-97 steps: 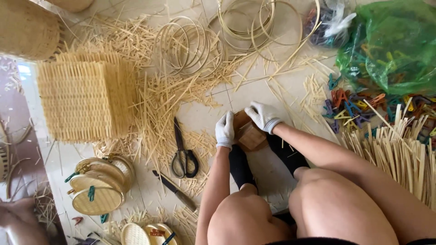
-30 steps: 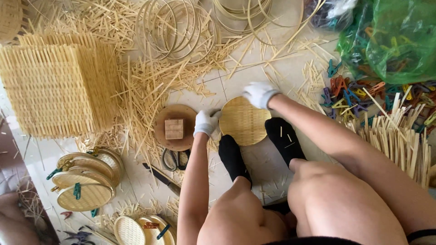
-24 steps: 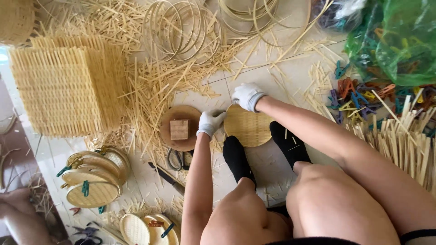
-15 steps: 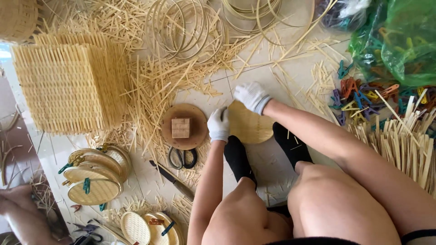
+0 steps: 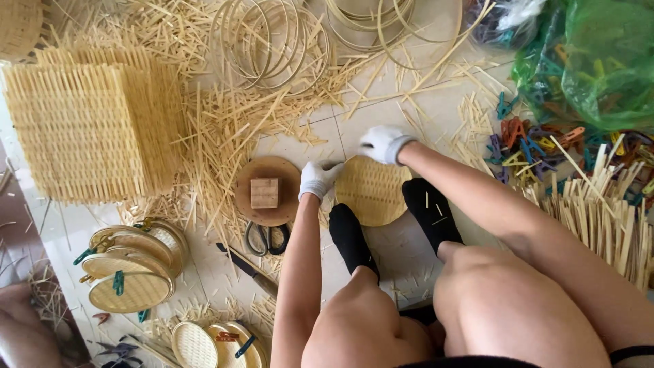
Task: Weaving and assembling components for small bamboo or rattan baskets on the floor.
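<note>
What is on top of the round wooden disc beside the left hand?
A small square wooden block sits at the centre of the round wooden disc. The left hand is at its right edge. Scissors lie at its lower rim; whatever is under the disc is hidden.

We see a bright picture with soft daylight all over the floor. The strongest light sits at the left edge, where the pale tile [image 5: 27, 204] shines almost white. Shadows are small and gentle, just under the arms and legs. The right hand [image 5: 383, 143] looks smeared and fuzzy, while the left hand [image 5: 319, 178] is sharper. The green plastic bag [image 5: 599, 61] has little shiny spots. Things near the corners bend and stretch a bit.
</note>
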